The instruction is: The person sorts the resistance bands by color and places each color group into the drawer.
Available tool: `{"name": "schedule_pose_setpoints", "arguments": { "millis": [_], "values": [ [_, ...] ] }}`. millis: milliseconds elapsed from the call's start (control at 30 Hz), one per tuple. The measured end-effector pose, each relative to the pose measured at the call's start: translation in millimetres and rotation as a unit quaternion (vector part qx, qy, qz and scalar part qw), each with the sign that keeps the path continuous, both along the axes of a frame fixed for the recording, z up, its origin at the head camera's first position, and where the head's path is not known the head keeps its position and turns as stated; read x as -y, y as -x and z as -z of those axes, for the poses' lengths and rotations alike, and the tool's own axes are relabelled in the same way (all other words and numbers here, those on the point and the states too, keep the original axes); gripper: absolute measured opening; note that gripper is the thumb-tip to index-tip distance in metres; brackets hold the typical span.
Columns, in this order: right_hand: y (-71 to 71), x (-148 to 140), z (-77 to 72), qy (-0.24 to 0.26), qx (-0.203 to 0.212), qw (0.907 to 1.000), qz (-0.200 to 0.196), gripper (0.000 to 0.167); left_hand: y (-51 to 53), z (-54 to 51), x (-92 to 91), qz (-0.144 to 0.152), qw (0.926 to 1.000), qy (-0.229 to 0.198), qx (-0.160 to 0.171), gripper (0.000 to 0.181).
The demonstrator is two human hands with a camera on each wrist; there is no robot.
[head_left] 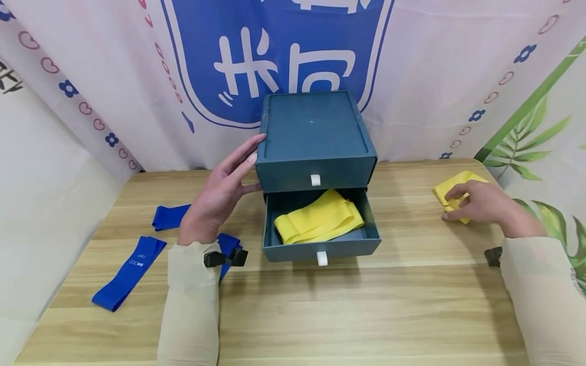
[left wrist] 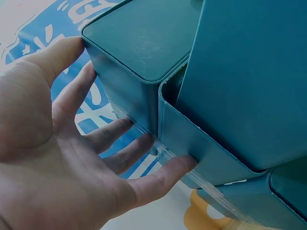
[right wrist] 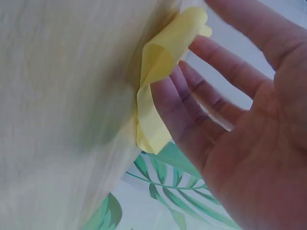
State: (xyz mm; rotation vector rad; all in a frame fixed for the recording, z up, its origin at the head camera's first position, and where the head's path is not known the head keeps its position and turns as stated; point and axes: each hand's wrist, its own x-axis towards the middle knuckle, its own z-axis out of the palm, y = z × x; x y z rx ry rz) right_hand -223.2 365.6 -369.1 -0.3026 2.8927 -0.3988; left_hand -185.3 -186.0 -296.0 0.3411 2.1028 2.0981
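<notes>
A dark teal two-drawer box (head_left: 316,124) stands at the back middle, its lower drawer (head_left: 322,250) pulled out. Inside that drawer lies a folded yellow resistance band (head_left: 320,221). My left hand (head_left: 220,190) rests its spread fingertips against the box's left side, also seen in the left wrist view. At the table's right edge, my right hand (head_left: 485,202) reaches over a second folded yellow band (head_left: 462,182). In the right wrist view, extended fingers touch this looped yellow band (right wrist: 158,72), with the thumb apart from them.
Blue resistance bands lie on the left: one flat and printed (head_left: 130,272), one behind the left wrist (head_left: 169,217), and one partly hidden by the left sleeve (head_left: 229,244). The wooden table (head_left: 311,325) meets a printed curtain (head_left: 412,101) behind the box.
</notes>
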Motion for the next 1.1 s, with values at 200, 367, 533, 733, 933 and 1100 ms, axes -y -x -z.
{"name": "schedule_pose_setpoints", "arguments": {
  "millis": [200, 367, 533, 733, 933, 1100],
  "values": [
    [3.0, 1.8, 2.3, 0.002, -0.038, 0.9991, -0.018, 0.026, 0.0, 0.0, 0.8, 0.001, 1.0000, 0.000, 0.000, 0.050],
    [5.2, 1.9, 5.1, -0.003, -0.074, 0.9971, -0.021, 0.010, -0.6, 0.2, 1.0, 0.002, 1.0000, -0.001, -0.003, 0.051],
    [1.2, 2.6, 0.7, 0.015, -0.089, 0.9955, -0.030, 0.006, -0.3, 0.2, 0.6, 0.002, 1.0000, -0.001, -0.001, 0.051],
    [-12.7, 10.0, -23.4, 0.076, -0.125, 0.9889, -0.026, 0.005, 0.4, -0.4, 0.4, 0.003, 1.0000, -0.001, 0.000, 0.050],
    [-27.9, 30.6, -60.5, 0.159, -0.083, 0.9827, 0.046, 0.019, 0.5, -0.4, 1.0, 0.005, 1.0000, 0.001, -0.003, 0.051],
    [-42.1, 46.9, -85.2, 0.220, -0.064, 0.9712, 0.065, 0.024, 0.0, -0.4, 0.6, 0.003, 1.0000, 0.002, 0.002, 0.051]
  ]
}}
